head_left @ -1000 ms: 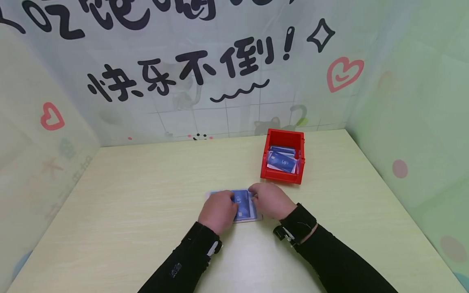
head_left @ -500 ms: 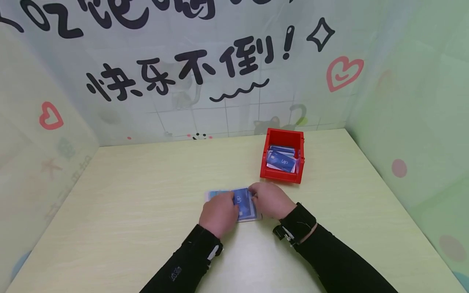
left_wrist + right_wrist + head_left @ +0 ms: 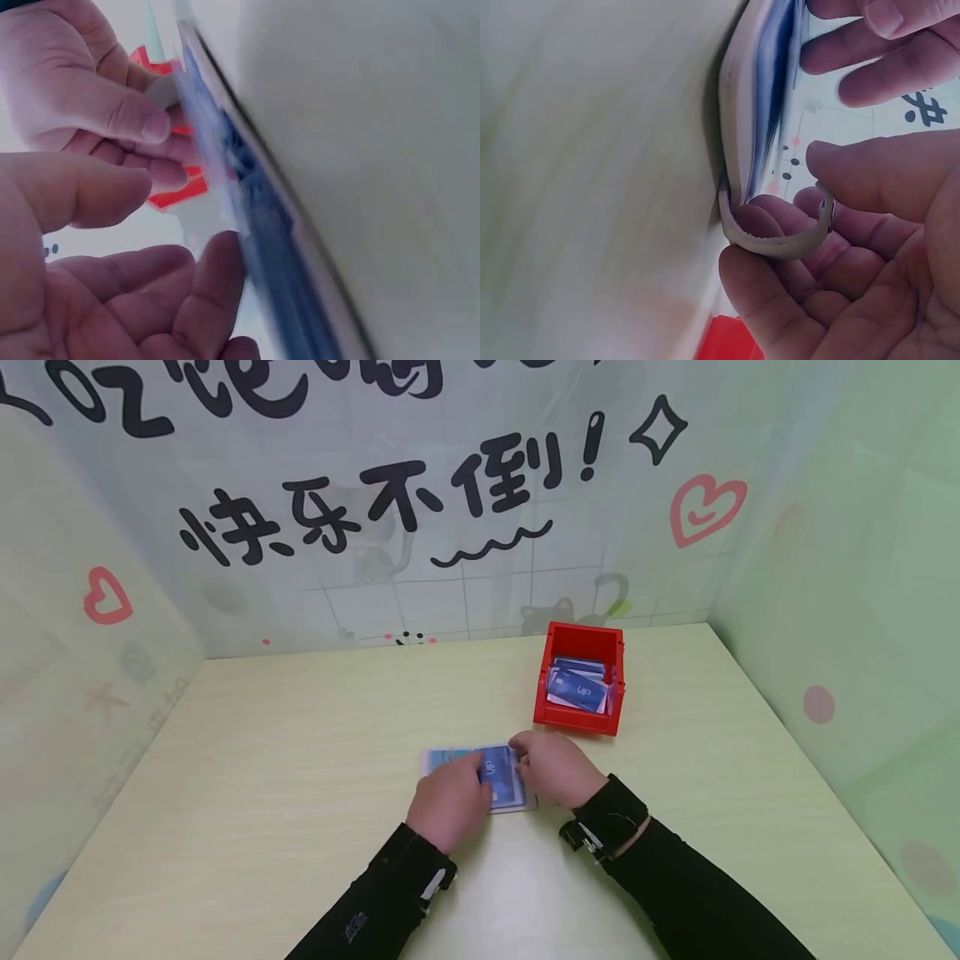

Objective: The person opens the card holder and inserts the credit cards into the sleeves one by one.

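Observation:
A card holder with clear sleeves lies on the table, seen edge-on in both wrist views. A blue VIP card shows on top of it. My left hand lies over the holder's left part; in the left wrist view a fingertip touches the sleeve side, with the thumb apart from the fingers. At the right end, my right hand holds the curved strap with a metal snap, thumb on its free end and fingers curled beneath.
Behind the right hand stands a red bin holding several cards. A printed backdrop rises along the table's rear edge, with a green panel on the right side.
My left hand has shifted slightly to the right, and the top blue card has slid a little right with it. The right hand stays almost still at the strap.

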The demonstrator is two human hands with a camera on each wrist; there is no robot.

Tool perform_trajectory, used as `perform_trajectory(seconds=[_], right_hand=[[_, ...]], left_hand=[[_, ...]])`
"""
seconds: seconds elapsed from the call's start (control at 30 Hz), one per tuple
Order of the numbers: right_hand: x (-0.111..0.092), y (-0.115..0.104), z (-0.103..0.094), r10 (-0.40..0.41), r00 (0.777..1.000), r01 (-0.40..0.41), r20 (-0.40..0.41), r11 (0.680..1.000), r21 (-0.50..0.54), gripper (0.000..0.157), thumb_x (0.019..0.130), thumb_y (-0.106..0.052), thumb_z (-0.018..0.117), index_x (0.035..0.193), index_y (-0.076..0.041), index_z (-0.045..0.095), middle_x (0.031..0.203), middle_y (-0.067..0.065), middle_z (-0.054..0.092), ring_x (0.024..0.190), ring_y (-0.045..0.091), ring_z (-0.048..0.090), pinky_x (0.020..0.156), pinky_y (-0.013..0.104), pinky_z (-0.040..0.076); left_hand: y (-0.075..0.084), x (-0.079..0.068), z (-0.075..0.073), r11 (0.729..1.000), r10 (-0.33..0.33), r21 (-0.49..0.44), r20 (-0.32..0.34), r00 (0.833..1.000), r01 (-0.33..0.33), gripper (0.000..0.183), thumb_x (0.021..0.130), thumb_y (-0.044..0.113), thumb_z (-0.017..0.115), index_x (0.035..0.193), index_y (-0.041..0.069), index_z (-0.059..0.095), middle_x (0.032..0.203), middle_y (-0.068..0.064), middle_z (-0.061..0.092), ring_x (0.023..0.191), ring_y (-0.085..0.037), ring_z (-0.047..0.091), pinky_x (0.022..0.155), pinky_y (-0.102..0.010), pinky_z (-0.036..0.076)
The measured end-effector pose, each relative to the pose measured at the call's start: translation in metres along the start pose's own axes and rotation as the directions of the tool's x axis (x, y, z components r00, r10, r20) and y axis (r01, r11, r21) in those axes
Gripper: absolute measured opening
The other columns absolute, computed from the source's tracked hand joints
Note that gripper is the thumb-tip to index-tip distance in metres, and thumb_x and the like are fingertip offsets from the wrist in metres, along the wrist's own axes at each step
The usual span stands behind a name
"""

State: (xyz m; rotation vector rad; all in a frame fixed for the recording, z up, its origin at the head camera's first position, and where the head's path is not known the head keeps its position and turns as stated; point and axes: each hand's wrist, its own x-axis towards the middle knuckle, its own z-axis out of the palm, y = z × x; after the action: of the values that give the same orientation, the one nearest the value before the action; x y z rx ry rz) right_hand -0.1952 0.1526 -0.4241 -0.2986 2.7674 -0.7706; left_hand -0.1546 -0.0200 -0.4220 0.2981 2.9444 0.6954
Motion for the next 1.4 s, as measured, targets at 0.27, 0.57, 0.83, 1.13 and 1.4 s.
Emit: perform_trajectory(seconds=[0.27,0.57,0.83,1.13,1.4], right_hand=[[0.001,-0.004,-0.002,0.014,1.0,-0.014,0.006,1.0,-0.005,0.044,0.098,-0.013,0.073,0.141,-0.008,0.066,0.128,0.007,0.071,0.112,0.023,0.067,0.102,0.042,0.059],[0.001,-0.007,0.0,0.008,1.0,-0.008,-0.004,1.0,-0.013,0.044,0.098,-0.012,0.073,0.141,-0.007,0.066,0.131,0.008,0.071,0.117,0.026,0.068,0.104,0.043,0.058],[0.002,-0.005,0.001,-0.021,0.999,0.022,0.045,1.0,-0.016,0.067,0.088,-0.019,0.086,0.148,-0.007,0.059,0.139,0.009,0.066,0.123,0.025,0.063,0.11,0.045,0.054],[0.011,-0.003,0.0,-0.057,0.987,0.079,0.153,0.987,-0.139,0.093,0.079,-0.033,0.094,0.157,-0.01,0.049,0.143,0.008,0.058,0.127,0.024,0.057,0.109,0.042,0.055],[0.02,-0.007,-0.006,-0.025,0.977,0.069,0.211,0.976,-0.205,0.095,0.076,-0.036,0.095,0.156,-0.013,0.05,0.132,0.008,0.057,0.115,0.02,0.056,0.091,0.036,0.062]], left_hand=[[-0.004,0.001,-0.009,0.992,-0.023,-0.125,0.061,0.998,0.03,0.048,0.103,0.018,0.062,0.144,-0.006,0.058,0.136,-0.016,0.069,0.099,-0.025,0.066,0.098,-0.046,0.058],[-0.008,0.004,-0.01,0.977,-0.032,-0.205,0.101,0.994,0.053,0.053,0.102,0.016,0.06,0.148,-0.01,0.052,0.148,-0.02,0.062,0.136,-0.033,0.061,0.115,-0.052,0.048],[-0.011,0.003,-0.01,0.97,-0.008,-0.241,0.102,0.995,0.033,0.052,0.103,0.017,0.06,0.149,-0.005,0.053,0.144,-0.018,0.066,0.135,-0.033,0.062,0.113,-0.053,0.05],[-0.034,0.0,-0.028,0.973,-0.069,-0.219,0.013,0.998,0.07,0.047,0.104,0.02,0.062,0.147,0.003,0.058,0.145,-0.015,0.064,0.12,-0.029,0.064,0.109,-0.052,0.052],[-0.048,-0.005,-0.03,0.981,-0.099,-0.168,0.027,0.995,0.102,0.047,0.103,0.02,0.064,0.145,-0.001,0.061,0.146,-0.017,0.064,0.126,-0.03,0.064,0.112,-0.053,0.05]])
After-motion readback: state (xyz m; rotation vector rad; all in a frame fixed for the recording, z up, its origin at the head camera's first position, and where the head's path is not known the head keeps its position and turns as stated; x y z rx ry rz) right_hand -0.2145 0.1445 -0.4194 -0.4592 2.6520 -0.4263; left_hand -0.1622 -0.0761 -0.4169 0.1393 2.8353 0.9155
